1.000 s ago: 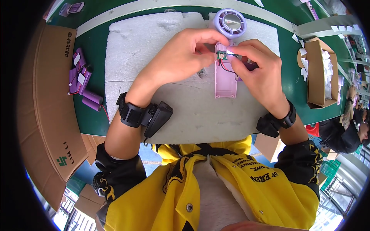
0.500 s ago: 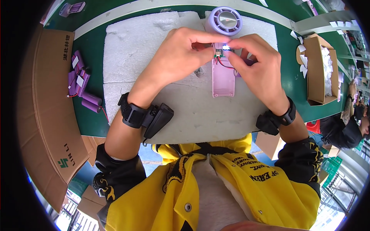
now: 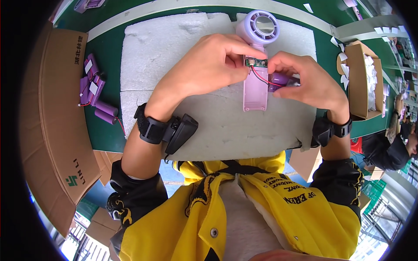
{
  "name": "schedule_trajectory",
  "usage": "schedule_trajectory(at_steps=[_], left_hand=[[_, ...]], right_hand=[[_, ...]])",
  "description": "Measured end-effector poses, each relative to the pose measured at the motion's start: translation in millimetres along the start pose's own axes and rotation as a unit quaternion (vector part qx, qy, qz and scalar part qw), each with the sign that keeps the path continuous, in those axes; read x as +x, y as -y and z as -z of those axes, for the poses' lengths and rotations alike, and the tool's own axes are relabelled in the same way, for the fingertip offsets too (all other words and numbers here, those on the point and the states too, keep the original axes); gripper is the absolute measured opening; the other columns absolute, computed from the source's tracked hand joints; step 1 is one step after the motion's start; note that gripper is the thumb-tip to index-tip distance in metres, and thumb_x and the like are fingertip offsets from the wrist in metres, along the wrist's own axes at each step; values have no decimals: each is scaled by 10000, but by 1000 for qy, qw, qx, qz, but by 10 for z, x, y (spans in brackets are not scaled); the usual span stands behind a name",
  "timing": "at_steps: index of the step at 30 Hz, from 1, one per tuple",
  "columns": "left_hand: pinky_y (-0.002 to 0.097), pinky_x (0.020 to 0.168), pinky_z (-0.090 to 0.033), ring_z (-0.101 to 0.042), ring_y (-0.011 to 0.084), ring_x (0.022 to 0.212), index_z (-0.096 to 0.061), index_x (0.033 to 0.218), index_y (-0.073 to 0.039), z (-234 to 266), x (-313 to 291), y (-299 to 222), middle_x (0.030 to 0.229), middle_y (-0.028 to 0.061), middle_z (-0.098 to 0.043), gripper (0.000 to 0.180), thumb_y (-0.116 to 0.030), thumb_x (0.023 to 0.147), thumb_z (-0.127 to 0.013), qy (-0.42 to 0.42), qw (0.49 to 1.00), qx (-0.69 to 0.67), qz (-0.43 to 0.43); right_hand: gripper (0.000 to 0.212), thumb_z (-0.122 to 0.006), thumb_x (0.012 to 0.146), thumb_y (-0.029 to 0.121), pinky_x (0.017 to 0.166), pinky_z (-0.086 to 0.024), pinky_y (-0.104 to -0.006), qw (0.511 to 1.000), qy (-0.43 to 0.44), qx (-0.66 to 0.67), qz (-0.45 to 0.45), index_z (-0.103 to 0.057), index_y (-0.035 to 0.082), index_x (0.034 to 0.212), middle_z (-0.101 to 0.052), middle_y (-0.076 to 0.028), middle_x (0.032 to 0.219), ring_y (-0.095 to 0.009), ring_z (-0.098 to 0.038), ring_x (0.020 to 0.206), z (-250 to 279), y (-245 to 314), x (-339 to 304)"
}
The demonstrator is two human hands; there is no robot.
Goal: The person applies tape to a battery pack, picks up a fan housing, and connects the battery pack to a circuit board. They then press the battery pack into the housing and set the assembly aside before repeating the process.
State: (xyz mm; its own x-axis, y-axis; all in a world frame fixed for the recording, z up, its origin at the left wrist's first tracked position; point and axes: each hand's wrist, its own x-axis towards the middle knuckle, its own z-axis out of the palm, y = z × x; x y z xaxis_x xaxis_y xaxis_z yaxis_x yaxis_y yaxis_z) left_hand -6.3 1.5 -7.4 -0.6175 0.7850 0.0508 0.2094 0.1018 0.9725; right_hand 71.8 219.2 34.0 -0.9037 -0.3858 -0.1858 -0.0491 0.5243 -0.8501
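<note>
A lavender handheld fan [image 3: 257, 29] lies on the foam slab with its round head pointing away from me. Its pink handle shell [image 3: 255, 93] is uncovered and runs toward me. A small green circuit board [image 3: 257, 62] sits across the upper handle. My left hand [image 3: 207, 65] pinches the fan there, thumb and fingers closed at the board's left edge. Red and black wires [image 3: 260, 77] run from the board to a purple battery cell [image 3: 279, 80] right of the handle. My right hand [image 3: 311, 82] has thumb and fingers around that cell, which is partly hidden.
A white foam slab [image 3: 174, 52] covers the green bench. Several purple battery packs [image 3: 92, 85] lie at its left, beside a large cardboard box [image 3: 58, 117]. An open carton [image 3: 359, 82] of white pieces stands at right. A co-worker [image 3: 387, 150] is at far right.
The bright light on the circuit board has gone out. My right hand has left the board, moving right and down onto the battery cell. The fan has shifted slightly right.
</note>
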Motion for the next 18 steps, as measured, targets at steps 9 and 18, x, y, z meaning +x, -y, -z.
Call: schedule_trajectory(at_steps=[9,18], left_hand=[[278,690,-502,-608,144,730,-707,1078,-65,1,3,39,920,78,-669,348,6,752,-608,-12,1000,-8,-13],[245,685,-487,-610,114,745,-709,1070,-55,75,16,-85,874,56,-675,342,5,748,-610,-38,996,-12,82]], right_hand=[[227,-648,761,-34,672,-413,-233,998,27,-9,-50,-566,7,969,-534,-8,857,-78,-481,742,-19,-17,-16],[470,-730,734,109,777,-445,-236,977,43,200,-66,-558,19,1162,-550,-57,1120,-125,-534,888,55,-51,8]])
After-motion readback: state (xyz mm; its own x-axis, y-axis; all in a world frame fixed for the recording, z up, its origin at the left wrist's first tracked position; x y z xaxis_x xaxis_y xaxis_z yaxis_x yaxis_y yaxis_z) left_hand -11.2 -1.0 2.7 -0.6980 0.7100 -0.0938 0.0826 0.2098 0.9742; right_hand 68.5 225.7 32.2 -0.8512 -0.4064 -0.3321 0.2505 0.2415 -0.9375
